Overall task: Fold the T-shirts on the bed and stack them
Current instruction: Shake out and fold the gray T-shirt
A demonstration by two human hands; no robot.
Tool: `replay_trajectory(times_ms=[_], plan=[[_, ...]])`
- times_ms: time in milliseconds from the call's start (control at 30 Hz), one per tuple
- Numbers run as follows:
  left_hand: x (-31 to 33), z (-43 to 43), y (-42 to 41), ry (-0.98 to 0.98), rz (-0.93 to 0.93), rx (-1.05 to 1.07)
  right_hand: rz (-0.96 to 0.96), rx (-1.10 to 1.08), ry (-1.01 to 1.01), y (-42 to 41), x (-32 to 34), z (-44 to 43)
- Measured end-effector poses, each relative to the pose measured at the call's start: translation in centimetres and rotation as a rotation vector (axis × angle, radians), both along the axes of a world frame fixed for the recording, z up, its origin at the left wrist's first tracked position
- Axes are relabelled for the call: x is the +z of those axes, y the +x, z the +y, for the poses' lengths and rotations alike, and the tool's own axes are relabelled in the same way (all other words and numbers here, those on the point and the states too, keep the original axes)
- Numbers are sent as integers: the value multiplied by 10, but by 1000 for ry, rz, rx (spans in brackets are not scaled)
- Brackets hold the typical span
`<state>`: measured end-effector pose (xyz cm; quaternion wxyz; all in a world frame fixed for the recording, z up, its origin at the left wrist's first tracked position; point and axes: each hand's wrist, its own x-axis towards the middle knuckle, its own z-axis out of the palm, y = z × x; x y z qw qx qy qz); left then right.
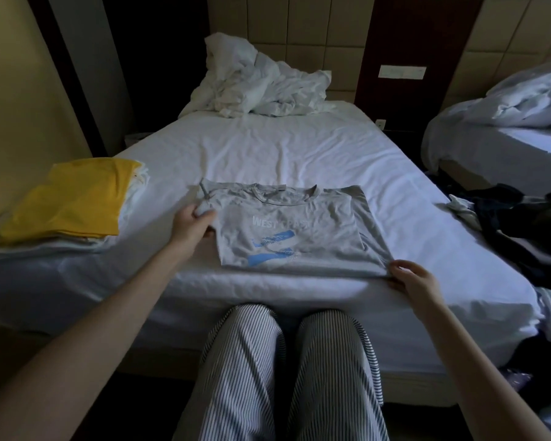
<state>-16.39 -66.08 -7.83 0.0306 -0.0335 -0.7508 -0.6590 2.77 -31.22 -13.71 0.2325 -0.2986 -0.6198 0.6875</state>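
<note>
The grey shirt lies print-up, flat along the near edge of the bed, its hem almost at the drop. My left hand is curled round the bunched left sleeve, and my right hand pinches the hem corner at the near right. I judge the main risk to be that hem. It sits so close to the near edge that if I pull towards myself while folding, the bottom slides off and drags the rest askew. The grips are uneven too, one high at the sleeve and one low at the hem. If I lift both together the cloth may twist on the diagonal and the fold come out crooked. The sleeve is already wadded in my left fingers, and laid over like that it would leave a lump inside the fold. The sheet under the shirt is rumpled and could ruck up with it. Later, carrying it to the stack at the left edge, topped by a yellow shirt, a loose hold could let the fold fall open. That stack also sits near the bed's left edge, so a careless drop might tip it. The dark clothes at the right edge lie well apart.
</note>
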Motion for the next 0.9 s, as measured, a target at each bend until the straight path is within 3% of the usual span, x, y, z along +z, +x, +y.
replay_trajectory(times_ms=[167, 267, 400, 500, 600, 667, 800, 900], plan=[[50, 114, -11, -455, 250, -358, -6, 55, 5, -2, -5, 7], [65, 195, 15, -493, 341, -515, -22, 83, -27, -4, -7, 13], [31, 269, 78, -731, 413, -781, -39, 95, -95, -6, -8, 18], [-11, 286, 104, -932, 338, -899, -48, 80, -124, -9, -8, 19], [-18, 268, 105, -930, 356, -932, -76, 24, -186, -13, -5, 19], [-18, 245, 97, -942, 499, -945, -95, 24, -136, -16, -5, 18], [-34, 182, 73, -1132, 991, -635, -145, -2, 37, -20, -13, 15], [-47, 147, 58, -1164, 963, -453, -138, 0, 0, -17, -11, 17]])
